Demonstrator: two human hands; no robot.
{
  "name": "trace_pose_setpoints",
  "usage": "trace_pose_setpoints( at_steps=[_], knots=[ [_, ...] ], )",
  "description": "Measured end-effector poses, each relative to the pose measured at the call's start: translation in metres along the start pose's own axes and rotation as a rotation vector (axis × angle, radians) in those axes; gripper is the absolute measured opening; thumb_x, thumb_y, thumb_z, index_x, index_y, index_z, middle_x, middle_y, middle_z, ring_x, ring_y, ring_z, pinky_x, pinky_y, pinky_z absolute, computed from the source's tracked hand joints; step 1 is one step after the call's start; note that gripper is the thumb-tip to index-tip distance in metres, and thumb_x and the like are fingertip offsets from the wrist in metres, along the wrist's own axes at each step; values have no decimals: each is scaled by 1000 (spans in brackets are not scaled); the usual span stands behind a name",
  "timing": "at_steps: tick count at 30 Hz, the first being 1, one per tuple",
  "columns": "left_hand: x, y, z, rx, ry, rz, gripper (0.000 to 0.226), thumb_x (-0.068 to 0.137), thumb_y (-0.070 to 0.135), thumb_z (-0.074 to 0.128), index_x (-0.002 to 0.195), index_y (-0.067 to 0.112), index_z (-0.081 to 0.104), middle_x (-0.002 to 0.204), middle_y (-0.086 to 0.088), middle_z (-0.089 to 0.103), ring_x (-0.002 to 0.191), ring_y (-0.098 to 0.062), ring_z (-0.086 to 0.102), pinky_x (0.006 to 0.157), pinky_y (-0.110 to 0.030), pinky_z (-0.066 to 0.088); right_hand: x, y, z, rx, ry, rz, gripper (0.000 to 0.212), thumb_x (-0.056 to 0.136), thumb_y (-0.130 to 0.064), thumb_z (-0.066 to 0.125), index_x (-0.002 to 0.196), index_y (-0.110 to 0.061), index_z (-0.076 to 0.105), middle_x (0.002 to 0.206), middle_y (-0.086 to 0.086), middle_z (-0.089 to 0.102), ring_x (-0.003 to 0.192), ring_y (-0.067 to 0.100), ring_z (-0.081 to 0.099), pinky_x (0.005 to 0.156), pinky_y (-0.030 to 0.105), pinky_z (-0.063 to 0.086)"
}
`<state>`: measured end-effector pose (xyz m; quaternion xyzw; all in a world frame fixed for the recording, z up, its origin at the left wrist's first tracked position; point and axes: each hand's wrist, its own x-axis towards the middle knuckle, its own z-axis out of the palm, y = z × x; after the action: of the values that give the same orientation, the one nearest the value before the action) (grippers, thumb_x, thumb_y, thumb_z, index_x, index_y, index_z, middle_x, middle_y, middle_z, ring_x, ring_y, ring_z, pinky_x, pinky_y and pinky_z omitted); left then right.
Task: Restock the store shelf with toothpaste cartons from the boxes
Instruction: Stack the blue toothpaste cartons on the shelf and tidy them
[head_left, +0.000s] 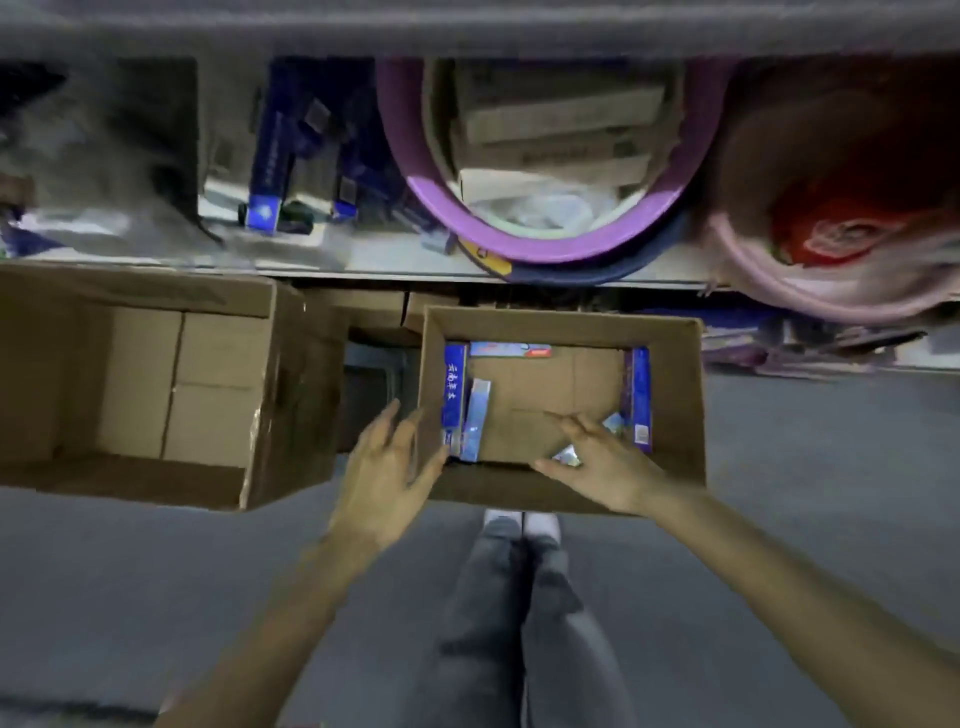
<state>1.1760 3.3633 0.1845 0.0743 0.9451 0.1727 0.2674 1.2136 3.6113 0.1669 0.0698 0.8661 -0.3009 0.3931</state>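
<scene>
Left hand (387, 467) spreads its fingers beside the open brown cardboard box (670, 415); right hand (602, 462) covers a probably light, stiff blue-silver toothpaste carton (569, 456) in its near-right corner, grip unclear, best pinched across long sides.

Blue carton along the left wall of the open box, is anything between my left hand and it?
Only the box's left wall. Your left hand is spread just outside it at the near corner; the blue carton lies against its inner side. The top is open, so nothing visible blocks reaching over the rim.
</scene>
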Motion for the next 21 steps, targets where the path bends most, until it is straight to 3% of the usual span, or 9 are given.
trace_pose_setpoints(
  at_steps=[6, 9, 12, 15, 18, 21],
  knots=[
    [44, -27, 97, -215, -16, 47, 66, 88, 54, 44, 142, 15, 45, 148, -7, 39, 136, -19, 34, 105, -5, 12, 108, 32, 102, 292, -44, 100, 71, 89, -55, 53, 148, -22, 30, 151, 0, 32, 137, 18, 34, 112, 33, 30],
    [72, -40, 128, -273, 60, -22, 55, 96, 38, 52, 145, 17, 40, 154, -1, 31, 141, -13, 27, 107, -11, 16, 155, 44, 132, 422, -27, 128, 69, 89, -50, 56, 147, -20, 33, 151, 4, 34, 135, 20, 39, 112, 32, 30],
    [93, -54, 135, -214, 199, 69, 55, 95, 38, 48, 144, 14, 41, 153, -4, 32, 138, -12, 26, 106, -3, 13, 194, 52, 148, 525, 9, 138, 66, 90, -47, 56, 147, -20, 34, 150, 2, 35, 130, 21, 45, 104, 26, 34],
    [111, -74, 134, 23, 296, 250, 57, 94, 36, 46, 146, 14, 37, 155, -7, 30, 142, -16, 23, 116, -25, 14, 232, 53, 154, 608, 80, 94, 60, 90, -42, 58, 143, -20, 39, 145, 2, 40, 125, 23, 49, 105, 33, 39],
    [127, -89, 133, -5, 249, 232, 67, 94, 42, 42, 153, 20, 19, 160, 0, 16, 142, -1, 11, 114, -31, 20, 267, 46, 149, 680, 159, 22, 56, 93, -31, 58, 143, -15, 39, 143, 4, 40, 124, 20, 50, 99, 23, 39],
    [133, -100, 139, -63, 180, 227, 70, 94, 49, 36, 153, 29, 5, 161, 5, 8, 138, 6, 9, 107, -21, 23, 297, 33, 137, 649, 211, -79, 58, 94, -25, 58, 146, -12, 34, 147, 5, 36, 124, 18, 48, 91, 12, 40]
  ],
)
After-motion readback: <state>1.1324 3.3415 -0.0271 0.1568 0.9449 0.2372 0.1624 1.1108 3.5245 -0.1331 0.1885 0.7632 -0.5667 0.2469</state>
